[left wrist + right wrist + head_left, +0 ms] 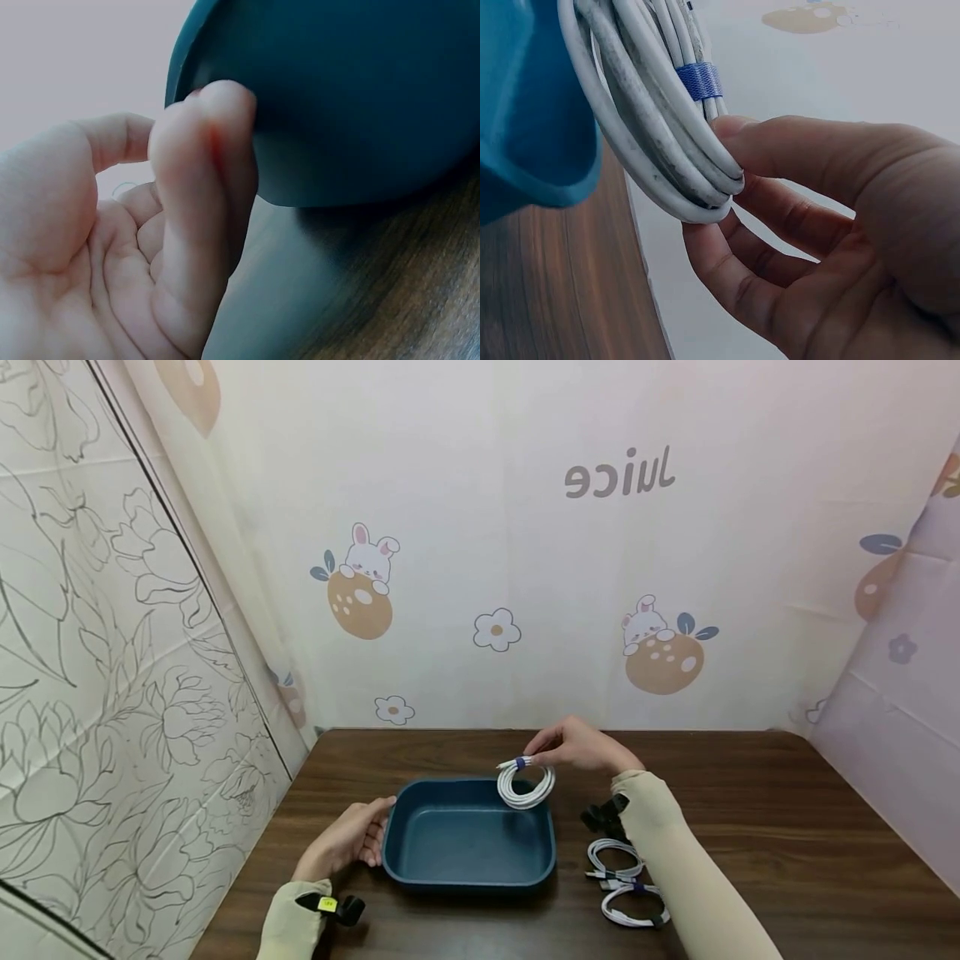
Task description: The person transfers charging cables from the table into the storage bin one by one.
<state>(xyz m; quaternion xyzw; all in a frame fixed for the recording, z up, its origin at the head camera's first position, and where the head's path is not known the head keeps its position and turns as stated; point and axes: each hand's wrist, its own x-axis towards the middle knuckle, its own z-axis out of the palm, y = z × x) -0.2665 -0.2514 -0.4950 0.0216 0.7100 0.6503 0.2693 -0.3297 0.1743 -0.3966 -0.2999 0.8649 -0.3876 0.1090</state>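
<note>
A deep blue rectangular tray [468, 886] sits on the wooden table. My left hand [349, 839] holds its left side, the thumb up at the rim and bent fingers [199, 165] against the outer wall. Above the tray's far right corner, my right hand [581, 747] pinches a coiled white charging cable [527, 800] between thumb and fingertips. A blue strap [699, 80] binds this coil, and a short cable end sticks out to the left. In the right wrist view the coil hangs beside the tray wall [570, 191].
Two more coiled white cables, a far one [613, 843] and a near one [630, 922], lie right of the tray, close by the right forearm. A printed curtain [480, 543] stands behind the table [765, 827], and a flower-patterned panel [135, 693] on its left.
</note>
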